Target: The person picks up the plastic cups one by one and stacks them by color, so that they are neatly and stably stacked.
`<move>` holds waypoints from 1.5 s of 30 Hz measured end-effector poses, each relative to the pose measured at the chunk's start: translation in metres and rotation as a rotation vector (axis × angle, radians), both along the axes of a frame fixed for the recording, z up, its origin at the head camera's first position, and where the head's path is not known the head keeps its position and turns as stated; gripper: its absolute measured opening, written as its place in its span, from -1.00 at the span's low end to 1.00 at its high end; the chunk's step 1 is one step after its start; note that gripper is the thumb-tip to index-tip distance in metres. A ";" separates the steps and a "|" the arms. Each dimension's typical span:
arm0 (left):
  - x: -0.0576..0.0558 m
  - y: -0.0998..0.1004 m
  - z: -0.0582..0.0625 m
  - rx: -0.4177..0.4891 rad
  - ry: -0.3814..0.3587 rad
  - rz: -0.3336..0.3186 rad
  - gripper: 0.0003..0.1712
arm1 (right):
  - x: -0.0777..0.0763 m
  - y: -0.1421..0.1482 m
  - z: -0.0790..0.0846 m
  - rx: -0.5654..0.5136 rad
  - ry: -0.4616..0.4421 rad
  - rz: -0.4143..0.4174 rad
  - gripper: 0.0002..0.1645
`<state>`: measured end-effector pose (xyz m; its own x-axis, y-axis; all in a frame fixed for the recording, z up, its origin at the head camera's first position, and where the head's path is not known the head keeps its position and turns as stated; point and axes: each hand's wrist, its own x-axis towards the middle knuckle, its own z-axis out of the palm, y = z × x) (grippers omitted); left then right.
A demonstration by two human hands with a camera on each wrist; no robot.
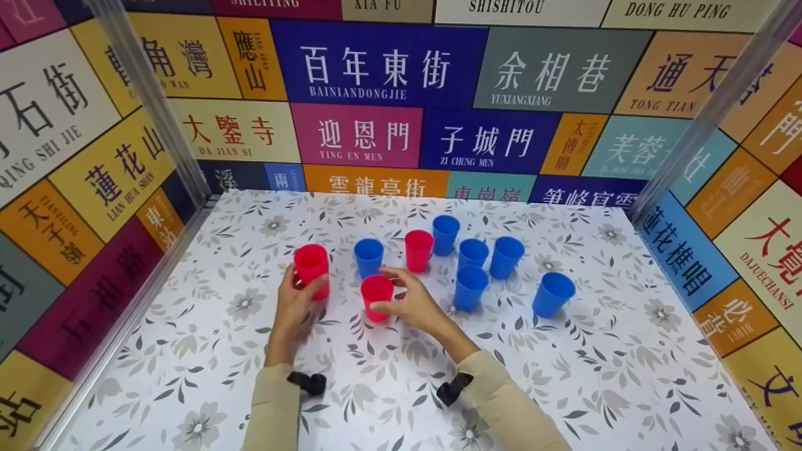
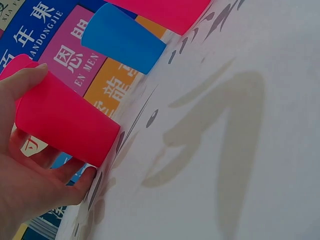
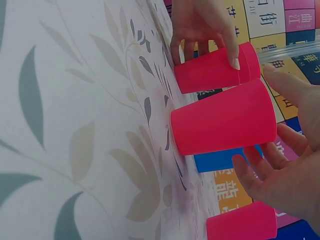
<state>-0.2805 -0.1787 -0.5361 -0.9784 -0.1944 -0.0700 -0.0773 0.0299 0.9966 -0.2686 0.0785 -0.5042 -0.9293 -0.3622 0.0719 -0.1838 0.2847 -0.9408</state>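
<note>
My left hand grips a stack of red cups standing upright at the left of the group; a second rim near its top shows one cup nested in another. To its right, my right hand curls round a single red cup, thumb on the near side and fingers on the far side. In the right wrist view this red cup stands between thumb and fingers, its base at the tabletop. Right behind it is a blue cup, and a third upright red cup stands farther back.
Several blue cups stand upright at the centre right, with one blue cup apart at the far right. A floral-patterned tabletop lies beneath. Walls with printed signs enclose the back and sides.
</note>
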 end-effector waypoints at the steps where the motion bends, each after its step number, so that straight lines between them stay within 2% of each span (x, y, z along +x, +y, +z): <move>1: 0.000 0.000 0.000 0.003 0.001 0.000 -0.13 | 0.000 0.000 0.000 0.000 -0.005 -0.006 -0.13; 11: 0.000 -0.001 0.001 -0.009 -0.011 0.006 -0.10 | 0.000 -0.003 0.002 0.001 -0.025 -0.039 -0.15; 17: -0.001 0.002 0.002 -0.003 0.054 0.020 -0.14 | 0.000 -0.005 0.002 -0.003 -0.019 -0.047 -0.16; 18: 0.002 0.003 0.007 -0.002 0.062 0.019 -0.15 | 0.000 -0.005 0.002 0.003 -0.023 -0.048 -0.16; 24: 0.002 0.001 0.006 0.003 0.041 0.029 -0.17 | 0.001 -0.005 0.001 0.058 -0.037 -0.057 -0.14; 25: -0.001 -0.001 0.002 0.004 0.037 0.032 -0.17 | 0.001 -0.005 0.002 0.061 -0.035 -0.057 -0.13; 31: -0.001 -0.002 0.002 0.001 0.027 0.030 -0.19 | 0.001 -0.005 0.004 0.079 -0.032 -0.051 -0.12; 45: 0.000 0.001 0.002 0.001 0.070 0.024 -0.22 | 0.001 -0.006 0.002 0.087 -0.034 -0.069 -0.11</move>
